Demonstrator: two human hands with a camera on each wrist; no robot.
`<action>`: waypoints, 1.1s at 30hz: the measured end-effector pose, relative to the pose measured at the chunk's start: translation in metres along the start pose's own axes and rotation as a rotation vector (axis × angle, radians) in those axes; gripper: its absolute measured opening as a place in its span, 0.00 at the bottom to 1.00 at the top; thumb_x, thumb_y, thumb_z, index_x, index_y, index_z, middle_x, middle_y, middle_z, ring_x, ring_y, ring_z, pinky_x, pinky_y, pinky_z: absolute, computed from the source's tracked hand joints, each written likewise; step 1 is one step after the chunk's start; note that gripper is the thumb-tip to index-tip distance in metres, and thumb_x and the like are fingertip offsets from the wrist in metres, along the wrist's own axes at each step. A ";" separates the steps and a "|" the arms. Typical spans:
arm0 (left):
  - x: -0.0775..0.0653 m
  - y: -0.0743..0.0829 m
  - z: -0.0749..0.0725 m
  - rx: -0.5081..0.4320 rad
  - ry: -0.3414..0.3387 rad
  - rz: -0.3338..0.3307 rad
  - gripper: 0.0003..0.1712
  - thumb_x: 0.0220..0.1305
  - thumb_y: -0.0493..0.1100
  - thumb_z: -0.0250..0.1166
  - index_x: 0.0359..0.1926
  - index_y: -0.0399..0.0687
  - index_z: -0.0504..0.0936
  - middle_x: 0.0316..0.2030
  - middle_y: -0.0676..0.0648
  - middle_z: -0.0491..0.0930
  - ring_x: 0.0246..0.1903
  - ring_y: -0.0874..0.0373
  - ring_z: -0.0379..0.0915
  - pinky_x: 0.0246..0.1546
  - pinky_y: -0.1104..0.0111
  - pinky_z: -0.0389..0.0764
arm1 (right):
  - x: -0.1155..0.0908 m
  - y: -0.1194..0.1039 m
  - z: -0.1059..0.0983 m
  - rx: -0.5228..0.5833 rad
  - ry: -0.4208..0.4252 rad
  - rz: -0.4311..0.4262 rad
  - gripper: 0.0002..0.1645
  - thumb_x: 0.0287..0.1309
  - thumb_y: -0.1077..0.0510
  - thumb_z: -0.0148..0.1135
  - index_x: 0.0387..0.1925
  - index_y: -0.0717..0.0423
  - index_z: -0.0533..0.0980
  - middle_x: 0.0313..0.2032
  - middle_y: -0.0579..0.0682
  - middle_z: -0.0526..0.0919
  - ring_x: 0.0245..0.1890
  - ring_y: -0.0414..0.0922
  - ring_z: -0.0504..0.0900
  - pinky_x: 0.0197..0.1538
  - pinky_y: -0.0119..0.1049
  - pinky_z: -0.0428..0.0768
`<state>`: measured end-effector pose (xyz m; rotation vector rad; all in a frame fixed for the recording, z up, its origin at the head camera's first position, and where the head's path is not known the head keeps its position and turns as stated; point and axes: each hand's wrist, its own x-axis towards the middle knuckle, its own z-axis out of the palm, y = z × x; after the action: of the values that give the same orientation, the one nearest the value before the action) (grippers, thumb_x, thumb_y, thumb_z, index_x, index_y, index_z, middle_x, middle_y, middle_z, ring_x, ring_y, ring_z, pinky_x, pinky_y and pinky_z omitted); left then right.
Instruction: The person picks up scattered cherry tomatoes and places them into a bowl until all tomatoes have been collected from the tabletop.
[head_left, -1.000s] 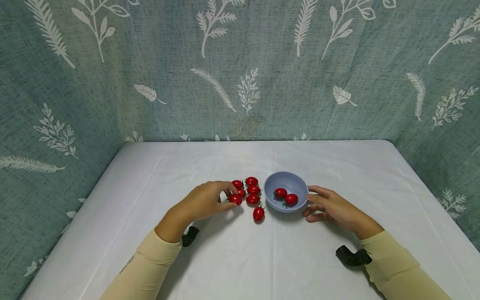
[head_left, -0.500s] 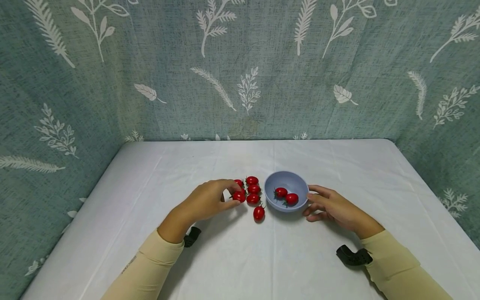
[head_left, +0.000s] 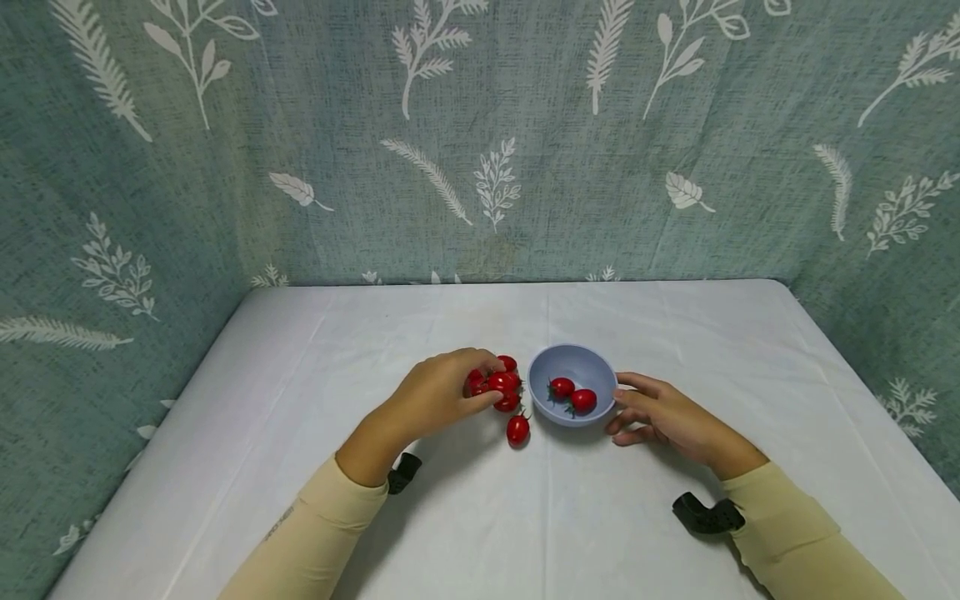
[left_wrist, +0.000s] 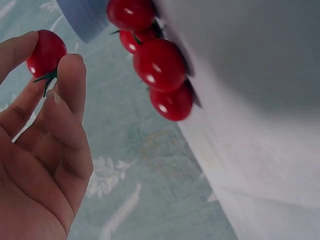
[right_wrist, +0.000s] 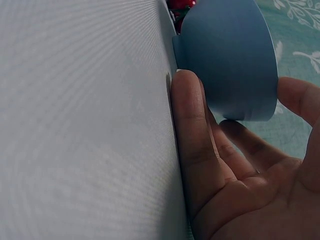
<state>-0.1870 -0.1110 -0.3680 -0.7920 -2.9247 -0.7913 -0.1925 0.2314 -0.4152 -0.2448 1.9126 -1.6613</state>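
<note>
My left hand (head_left: 442, 387) pinches a cherry tomato (left_wrist: 48, 56) with a green stalk between its fingertips, over the group of tomatoes. Several more cherry tomatoes (left_wrist: 160, 66) lie on the table beneath, partly hidden by that hand in the head view. One tomato (head_left: 517, 431) lies nearer to me, a little apart. My right hand (head_left: 663, 417) rests beside the blue bowl (head_left: 538, 408), a fingertip (right_wrist: 295, 92) at its rim and other fingers low along its side. Two tomatoes (head_left: 582, 401) lie in the bowl.
A white cloth (head_left: 450, 525) covers the table. Behind its far edge hangs a green curtain (head_left: 570, 217) with white leaf patterns. Black wrist mounts (head_left: 705, 512) show at the sleeves.
My left hand has lifted its tomato and moved right, over the other tomatoes towards the bowl. The right hand and the bowl stay where they were.
</note>
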 end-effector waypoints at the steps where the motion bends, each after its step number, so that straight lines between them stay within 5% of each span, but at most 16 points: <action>1: 0.002 0.002 0.000 0.000 -0.002 0.005 0.19 0.60 0.49 0.73 0.52 0.57 0.83 0.43 0.58 0.84 0.37 0.60 0.78 0.36 0.69 0.77 | 0.000 0.000 0.000 0.001 -0.002 -0.003 0.42 0.76 0.49 0.49 0.77 0.67 0.45 0.43 0.52 0.84 0.42 0.43 0.86 0.47 0.38 0.86; 8: 0.014 0.016 0.002 0.022 -0.024 0.035 0.17 0.62 0.51 0.71 0.52 0.58 0.82 0.39 0.60 0.82 0.34 0.62 0.78 0.31 0.71 0.76 | 0.000 0.001 0.000 0.000 -0.005 -0.007 0.41 0.76 0.49 0.49 0.76 0.66 0.46 0.44 0.53 0.83 0.42 0.43 0.86 0.47 0.38 0.86; 15: 0.023 0.026 0.008 0.020 -0.024 0.077 0.17 0.63 0.51 0.70 0.52 0.59 0.82 0.46 0.57 0.83 0.39 0.58 0.80 0.37 0.70 0.78 | 0.000 0.003 -0.001 0.016 -0.017 -0.026 0.42 0.76 0.49 0.48 0.77 0.67 0.44 0.43 0.53 0.84 0.42 0.43 0.86 0.47 0.38 0.86; 29: 0.040 0.036 0.017 0.018 -0.086 0.082 0.21 0.63 0.51 0.71 0.57 0.57 0.81 0.45 0.57 0.83 0.28 0.62 0.73 0.29 0.71 0.74 | -0.001 0.002 0.000 0.021 -0.019 -0.019 0.42 0.77 0.49 0.48 0.77 0.67 0.44 0.43 0.52 0.84 0.42 0.43 0.86 0.47 0.38 0.86; 33: 0.045 0.035 0.021 0.021 -0.112 0.080 0.22 0.64 0.51 0.70 0.57 0.56 0.81 0.45 0.57 0.83 0.36 0.62 0.77 0.37 0.69 0.77 | -0.001 0.001 -0.001 0.017 -0.018 -0.017 0.42 0.77 0.49 0.48 0.77 0.67 0.44 0.42 0.52 0.84 0.42 0.43 0.86 0.47 0.38 0.86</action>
<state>-0.2071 -0.0538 -0.3633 -0.9760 -2.9696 -0.7319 -0.1914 0.2328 -0.4157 -0.2695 1.8879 -1.6802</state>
